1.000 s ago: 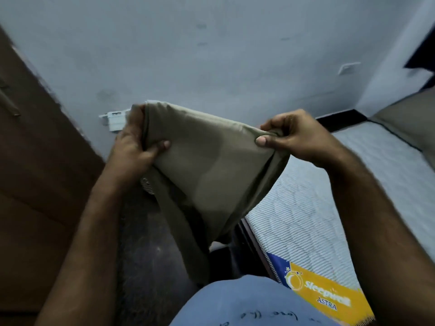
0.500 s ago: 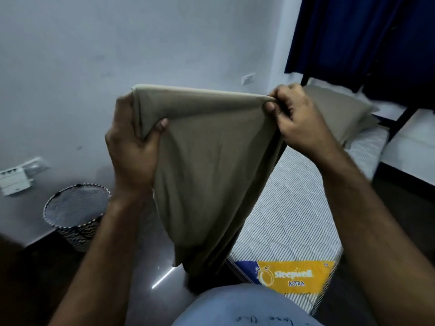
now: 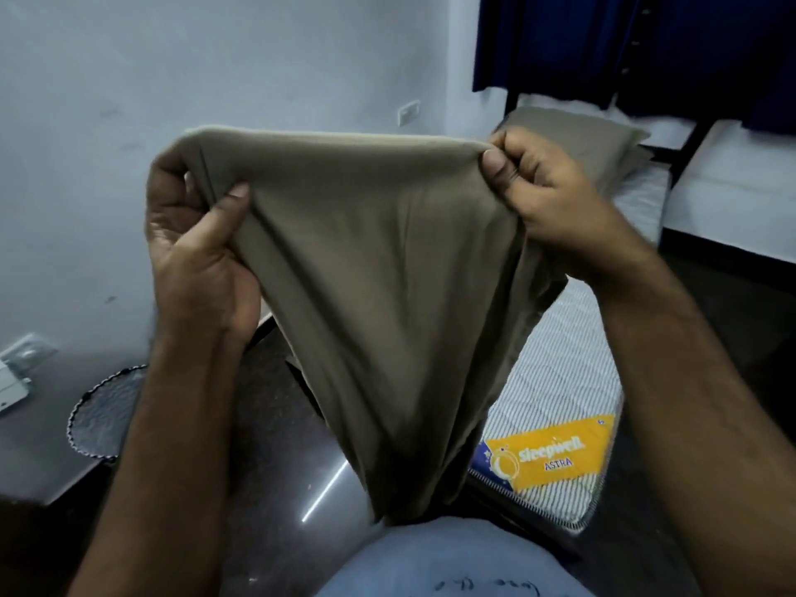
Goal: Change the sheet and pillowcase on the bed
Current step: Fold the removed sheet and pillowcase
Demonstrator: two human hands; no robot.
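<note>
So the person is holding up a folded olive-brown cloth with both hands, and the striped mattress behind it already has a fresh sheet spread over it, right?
Not quite. The head view shows both the left hand and right hand gripping the olive-brown cloth, but the striped mattress is bare: its quilted ticking and yellow brand label are uncovered. No sheet is spread over it.

Bare mattress (image 3: 568, 381) lies open — pillow (image 3: 573, 142) crowds its far end.

The olive sheet (image 3: 379, 269) at centre frame looked like smooth, matt woven cloth. At right, the mattress (image 3: 573, 381) showed quilted striped fabric with a glossy yellow label (image 3: 555, 458). Lower centre, the dark floor (image 3: 297, 480) was polished and reflective. The wall (image 3: 215, 58) across the upper left was matt paint.
</note>
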